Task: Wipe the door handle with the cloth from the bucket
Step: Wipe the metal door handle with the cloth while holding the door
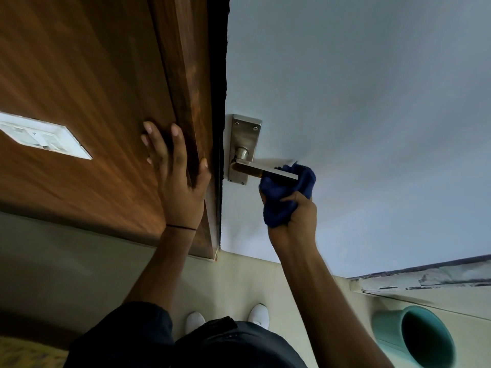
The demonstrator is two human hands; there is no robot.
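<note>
A metal lever door handle [255,170] on a steel backplate [243,136] sticks out from the pale blue door [358,115]. My right hand [297,221] grips a bunched dark blue cloth [284,197], which is wrapped around the free end of the lever from below. My left hand [178,176] lies flat with fingers spread on the brown wooden door frame [183,83], left of the handle. A green bucket [417,338] stands on the floor at lower right; I cannot see what is inside it.
A white switch plate [45,136] sits on the wooden panel at left. My white shoes [225,320] stand on the beige tiled floor in front of the door. A worn ledge [425,280] runs along the wall above the bucket.
</note>
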